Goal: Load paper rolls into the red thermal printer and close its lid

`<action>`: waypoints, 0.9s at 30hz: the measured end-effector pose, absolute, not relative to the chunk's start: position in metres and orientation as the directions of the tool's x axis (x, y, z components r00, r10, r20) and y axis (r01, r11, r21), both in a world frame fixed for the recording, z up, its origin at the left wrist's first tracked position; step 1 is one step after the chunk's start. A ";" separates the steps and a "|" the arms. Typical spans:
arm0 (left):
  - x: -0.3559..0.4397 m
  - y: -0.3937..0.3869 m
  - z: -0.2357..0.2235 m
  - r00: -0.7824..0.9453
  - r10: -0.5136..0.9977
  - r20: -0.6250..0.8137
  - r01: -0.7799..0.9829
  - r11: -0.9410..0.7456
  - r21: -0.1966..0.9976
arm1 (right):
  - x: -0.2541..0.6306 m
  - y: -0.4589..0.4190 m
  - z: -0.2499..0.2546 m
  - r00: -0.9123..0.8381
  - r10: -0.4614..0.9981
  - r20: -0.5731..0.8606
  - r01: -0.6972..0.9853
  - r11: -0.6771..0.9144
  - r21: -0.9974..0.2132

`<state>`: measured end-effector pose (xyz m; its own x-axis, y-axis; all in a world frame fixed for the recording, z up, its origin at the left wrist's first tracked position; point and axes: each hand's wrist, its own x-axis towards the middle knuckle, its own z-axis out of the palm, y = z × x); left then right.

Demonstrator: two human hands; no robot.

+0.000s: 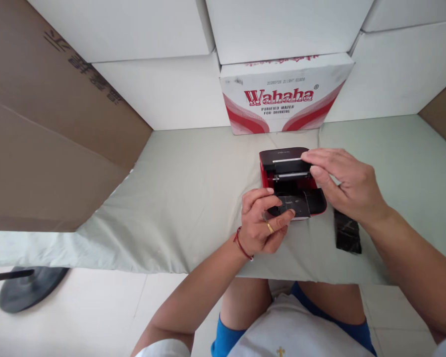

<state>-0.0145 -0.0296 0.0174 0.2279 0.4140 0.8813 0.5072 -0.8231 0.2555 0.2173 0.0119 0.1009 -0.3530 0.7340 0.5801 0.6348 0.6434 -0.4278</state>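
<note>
A small red and black box-like device (288, 154) with rounded corners lies on the cloth, its middle open. Two silvery rods or strips run across the opening, and a dark sheet or flap (296, 204) covers part of the near side. My left hand (265, 218) grips the device at its near left, thumb on the dark flap and fingers at the left edge. At the upper right, my right hand (342, 178) pinches the black bar with bent fingers and thumb. A shiny black packet or strip (346, 232) lies just below my right wrist, untouched.
A pale green cloth (178, 198) covers the table, whose front edge runs above my lap. White boxes (163, 94) form a wall behind, with a Wahaha water carton (286, 99) before them. A large brown carton (52, 148) stands left. A black round base (33, 290) is on the floor.
</note>
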 end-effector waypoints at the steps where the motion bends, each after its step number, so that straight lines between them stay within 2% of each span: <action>1: -0.015 -0.030 0.017 0.225 0.419 0.880 0.513 -0.818 0.259 | 0.220 0.006 0.099 -0.373 0.735 0.566 0.625 0.650 -0.433; 7: -0.016 -0.030 0.014 0.230 0.420 0.878 0.532 -0.809 0.248 | 0.230 -0.007 0.077 -0.391 0.724 0.568 0.579 0.673 -0.460; 9: -0.018 -0.028 0.014 0.248 0.441 0.863 0.498 -0.822 0.276 | 0.230 -0.008 0.071 -0.374 0.741 0.557 0.584 0.655 -0.480; 11: -0.020 -0.025 0.015 0.244 0.493 0.835 0.423 -0.829 0.366 | 0.229 -0.009 0.068 -0.366 0.743 0.561 0.576 0.654 -0.490; 13: -0.022 -0.022 0.014 0.170 0.581 0.796 0.328 -0.795 0.510 | 0.227 -0.009 0.066 -0.351 0.723 0.595 0.554 0.673 -0.491; 16: -0.023 -0.019 0.013 0.005 0.746 0.666 0.193 -0.654 0.732 | 0.224 -0.010 0.063 -0.305 0.702 0.644 0.526 0.687 -0.501; 18: -0.023 -0.018 0.012 -0.065 0.814 0.577 0.142 -0.565 0.813 | 0.222 -0.012 0.061 -0.278 0.718 0.639 0.526 0.670 -0.524; 22: -0.024 -0.016 0.009 -0.080 0.853 0.516 0.162 -0.500 0.851 | 0.222 -0.013 0.056 -0.268 0.724 0.636 0.527 0.663 -0.532; 27: -0.027 -0.009 0.007 -0.056 0.856 0.513 0.127 -0.504 0.854 | 0.219 -0.016 0.049 -0.276 0.660 0.698 0.532 0.710 -0.461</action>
